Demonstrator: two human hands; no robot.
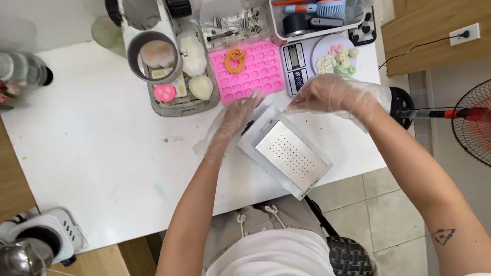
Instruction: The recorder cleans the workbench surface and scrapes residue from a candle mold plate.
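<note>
Landmark: white box w/ perforated metal plate (285, 151), lying skewed at table (102, 148) front edge, partly overhanging it.
L hand (231, 125): gloved, fingers straight & together, flat against box's far-left side; holding nothing.
R hand (327, 94): gloved, fingers bent down, tips at box's far corner; grip unclear, can't tell if pinching anything.
Pink silicone mould (250, 71): just beyond box, orange ring (236, 60) lying on it.
Digital scale (296, 66): beyond box, right of mould; small pastel pieces (337, 59) on its pan.
Grey tray (179, 97): beyond-left of box, w/ white & pink moulded shapes.
Fan (473, 120): well right of box, off table.
</note>
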